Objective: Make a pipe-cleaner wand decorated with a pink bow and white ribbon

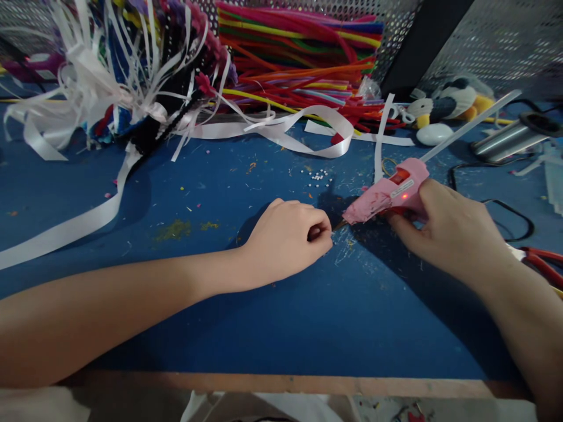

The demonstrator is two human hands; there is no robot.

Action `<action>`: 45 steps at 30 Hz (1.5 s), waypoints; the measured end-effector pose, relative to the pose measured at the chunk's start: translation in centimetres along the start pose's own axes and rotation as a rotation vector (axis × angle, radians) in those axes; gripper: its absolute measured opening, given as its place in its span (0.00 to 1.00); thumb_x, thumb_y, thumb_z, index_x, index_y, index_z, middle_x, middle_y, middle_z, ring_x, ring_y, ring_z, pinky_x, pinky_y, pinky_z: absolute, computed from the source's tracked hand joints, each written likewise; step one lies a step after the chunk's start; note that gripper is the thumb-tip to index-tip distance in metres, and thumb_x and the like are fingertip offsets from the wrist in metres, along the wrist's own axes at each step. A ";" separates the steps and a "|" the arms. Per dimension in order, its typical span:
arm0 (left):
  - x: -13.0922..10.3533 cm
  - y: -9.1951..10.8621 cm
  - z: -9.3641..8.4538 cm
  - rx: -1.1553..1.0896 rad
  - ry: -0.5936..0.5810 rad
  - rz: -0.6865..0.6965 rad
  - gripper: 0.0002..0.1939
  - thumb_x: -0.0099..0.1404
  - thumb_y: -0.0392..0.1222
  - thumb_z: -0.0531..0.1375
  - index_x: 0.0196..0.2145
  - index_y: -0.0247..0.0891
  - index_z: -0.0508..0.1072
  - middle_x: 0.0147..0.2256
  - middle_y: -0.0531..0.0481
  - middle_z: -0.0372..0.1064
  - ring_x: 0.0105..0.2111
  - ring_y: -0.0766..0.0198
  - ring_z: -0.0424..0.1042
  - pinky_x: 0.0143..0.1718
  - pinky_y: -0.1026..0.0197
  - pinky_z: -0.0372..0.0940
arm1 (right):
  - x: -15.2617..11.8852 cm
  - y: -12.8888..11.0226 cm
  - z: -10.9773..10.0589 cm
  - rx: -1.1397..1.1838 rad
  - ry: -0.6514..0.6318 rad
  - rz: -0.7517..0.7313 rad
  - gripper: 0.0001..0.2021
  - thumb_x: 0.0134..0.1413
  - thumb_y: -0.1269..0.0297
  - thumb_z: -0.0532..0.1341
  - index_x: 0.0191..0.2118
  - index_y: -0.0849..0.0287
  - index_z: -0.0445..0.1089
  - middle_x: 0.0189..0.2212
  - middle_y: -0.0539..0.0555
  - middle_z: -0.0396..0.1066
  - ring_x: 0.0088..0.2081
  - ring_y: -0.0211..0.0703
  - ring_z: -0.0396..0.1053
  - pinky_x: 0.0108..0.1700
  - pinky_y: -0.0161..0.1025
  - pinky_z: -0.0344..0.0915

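Currently, glue gun gripped in right hand; left hand pinched closed, contents unclear. Nozzle best held steady, fingertips guarded from heat.

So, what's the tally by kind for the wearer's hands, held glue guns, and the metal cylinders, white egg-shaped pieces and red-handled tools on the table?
Hands: 2 (left hand, right hand)
Held glue gun: 1
Metal cylinder: 1
White egg-shaped piece: 1
Red-handled tool: 1
Total: 6
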State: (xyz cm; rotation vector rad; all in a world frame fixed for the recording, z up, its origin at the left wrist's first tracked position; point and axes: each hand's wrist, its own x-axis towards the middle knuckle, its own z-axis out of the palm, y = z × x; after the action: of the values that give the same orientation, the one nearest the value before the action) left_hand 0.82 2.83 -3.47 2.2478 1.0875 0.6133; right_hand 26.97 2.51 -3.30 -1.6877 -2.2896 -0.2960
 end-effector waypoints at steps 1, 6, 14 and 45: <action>0.0 0.0 0.0 -0.004 0.003 -0.006 0.08 0.61 0.35 0.58 0.25 0.38 0.74 0.25 0.57 0.71 0.29 0.66 0.67 0.39 0.57 0.55 | 0.0 0.0 -0.1 -0.006 0.004 0.029 0.15 0.50 0.53 0.55 0.30 0.52 0.46 0.23 0.49 0.55 0.25 0.44 0.56 0.28 0.39 0.46; -0.1 0.1 -0.1 -0.030 0.005 -0.027 0.08 0.61 0.35 0.58 0.24 0.38 0.73 0.25 0.57 0.71 0.29 0.66 0.67 0.40 0.56 0.55 | 0.4 0.1 -0.6 -0.034 0.179 0.150 0.21 0.49 0.50 0.60 0.29 0.52 0.44 0.25 0.48 0.50 0.27 0.43 0.53 0.29 0.39 0.46; 0.1 0.8 -0.8 -0.144 0.055 -0.047 0.09 0.64 0.38 0.59 0.27 0.38 0.76 0.24 0.55 0.72 0.24 0.69 0.65 0.34 0.61 0.59 | 0.9 1.4 -1.6 0.078 0.289 0.327 0.21 0.48 0.51 0.63 0.24 0.54 0.48 0.21 0.45 0.50 0.23 0.37 0.47 0.29 0.40 0.47; -0.4 1.5 -1.6 -0.270 0.126 -0.126 0.10 0.66 0.42 0.57 0.31 0.37 0.76 0.26 0.53 0.72 0.25 0.69 0.66 0.28 0.64 0.59 | 3.0 -1.9 -4.1 0.149 0.295 0.024 0.11 0.58 0.60 0.60 0.44 0.56 0.75 0.39 0.57 0.75 0.42 0.50 0.70 0.46 0.48 0.62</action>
State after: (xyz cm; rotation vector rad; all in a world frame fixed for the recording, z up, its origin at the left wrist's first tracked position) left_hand 0.43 2.15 -1.39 1.9160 1.1244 0.8060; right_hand 24.77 3.32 1.57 -1.4874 -2.0229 -0.3351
